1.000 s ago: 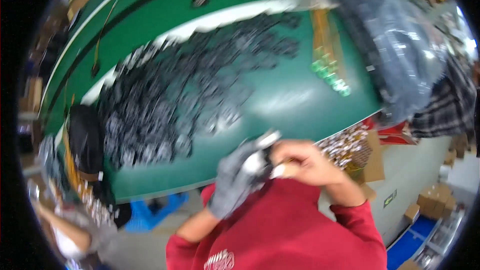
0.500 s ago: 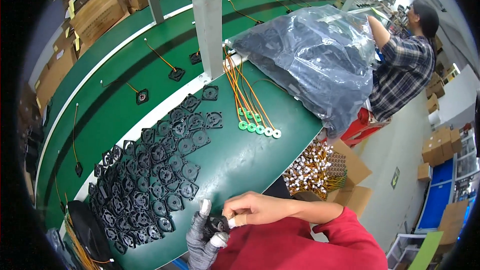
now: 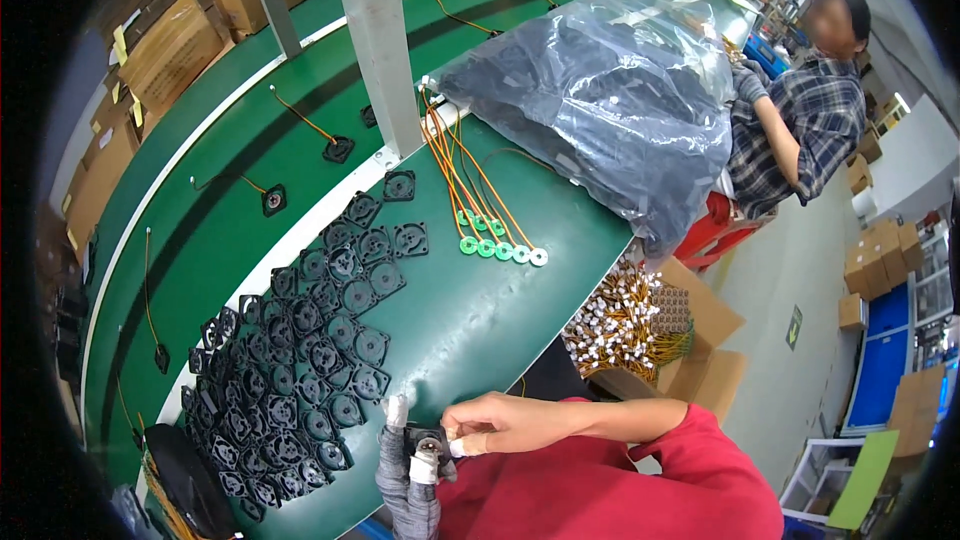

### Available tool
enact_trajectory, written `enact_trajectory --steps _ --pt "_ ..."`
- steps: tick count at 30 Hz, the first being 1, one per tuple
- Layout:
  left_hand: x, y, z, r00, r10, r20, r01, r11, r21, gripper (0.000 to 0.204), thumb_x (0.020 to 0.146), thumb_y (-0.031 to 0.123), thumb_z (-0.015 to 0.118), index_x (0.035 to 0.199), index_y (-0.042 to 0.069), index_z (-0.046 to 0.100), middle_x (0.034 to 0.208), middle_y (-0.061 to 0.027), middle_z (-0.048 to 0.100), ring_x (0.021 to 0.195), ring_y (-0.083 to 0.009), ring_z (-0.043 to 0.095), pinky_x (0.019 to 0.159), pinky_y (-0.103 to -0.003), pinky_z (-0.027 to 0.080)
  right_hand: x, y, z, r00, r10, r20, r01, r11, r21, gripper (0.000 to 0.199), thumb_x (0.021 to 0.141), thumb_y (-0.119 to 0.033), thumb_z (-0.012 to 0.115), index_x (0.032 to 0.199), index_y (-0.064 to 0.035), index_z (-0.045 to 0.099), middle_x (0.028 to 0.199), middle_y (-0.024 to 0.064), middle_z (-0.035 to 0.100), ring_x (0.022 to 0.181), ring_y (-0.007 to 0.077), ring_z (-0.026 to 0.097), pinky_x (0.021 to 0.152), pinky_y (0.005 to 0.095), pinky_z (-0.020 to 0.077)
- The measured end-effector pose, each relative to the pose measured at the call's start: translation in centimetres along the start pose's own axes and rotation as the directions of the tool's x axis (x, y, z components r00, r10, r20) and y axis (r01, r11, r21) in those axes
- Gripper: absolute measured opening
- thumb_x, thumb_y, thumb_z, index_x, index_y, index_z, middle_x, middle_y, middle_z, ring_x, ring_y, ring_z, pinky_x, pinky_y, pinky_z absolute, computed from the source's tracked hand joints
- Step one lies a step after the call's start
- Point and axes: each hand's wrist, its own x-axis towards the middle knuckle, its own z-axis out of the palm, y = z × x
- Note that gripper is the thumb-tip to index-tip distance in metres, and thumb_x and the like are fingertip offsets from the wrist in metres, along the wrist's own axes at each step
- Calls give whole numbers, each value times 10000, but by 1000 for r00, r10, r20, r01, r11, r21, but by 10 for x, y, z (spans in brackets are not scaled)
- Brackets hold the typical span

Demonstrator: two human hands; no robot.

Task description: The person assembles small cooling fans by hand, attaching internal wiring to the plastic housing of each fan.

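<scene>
My left hand (image 3: 408, 475), in a grey glove with white-covered fingertips, grips a small black fan housing (image 3: 428, 436) close to my body at the table edge. My right hand (image 3: 515, 422) is bare apart from white wrapping on the thumb. Its thumb and fingers are pinched together against the side of that housing; whatever is between them is hidden. To the left, many square black fan housings (image 3: 300, 340) lie spread in rows on the green table (image 3: 455, 315). Beyond my hands rest several orange-wired round coil boards (image 3: 487, 248), green and white.
A large clear bag of dark parts (image 3: 610, 100) covers the table's far right. Below it stands an open carton (image 3: 715, 325) with white-plugged wires. A grey post (image 3: 370, 50) rises beside the green conveyor (image 3: 235, 155), which carries wired fans. A co-worker (image 3: 815, 110) is at the right.
My view has shifted slightly, and both hands stay together at the housing. The left hand has turned a little more upright. The co-worker has turned this way, with a gloved hand now showing.
</scene>
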Motion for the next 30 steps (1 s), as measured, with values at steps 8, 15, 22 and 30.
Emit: enact_trajectory --steps 8,15,22,30 --pt "-8 15 10 993 -103 -59 103 995 -1 476 871 305 470 1248 25 391 847 -58 513 528 -95 492 473 -211 408 -6 17 18 977 30 -210 0 990 143 155 828 -155 578 838 -19 506 684 -7 495 644 57 444 571 231 386" --pt "10 3 5 997 -37 67 39 998 -40 447 866 289 443 1200 -6 425 1129 -89 487 998 -164 481 854 -289 390 -12 13 4 982 124 -141 -72 941 330 127 847 -103 550 924 -32 478 759 -42 487 682 21 442 596 183 376" --pt "5 3 -2 968 -205 147 242 919 -311 413 913 293 433 1247 53 402 1179 -64 468 998 -134 485 804 -257 426 -14 23 13 978 86 -192 -13 936 352 159 832 3 522 962 -7 430 851 -12 517 782 26 484 676 184 409" --pt "4 3 0 978 -68 198 147 897 -418 424 822 61 524 1226 44 397 1006 -73 536 530 -92 509 462 -215 428 -12 17 20 971 113 -212 -32 936 350 139 837 7 518 951 -8 440 812 -19 508 742 21 472 646 175 403"
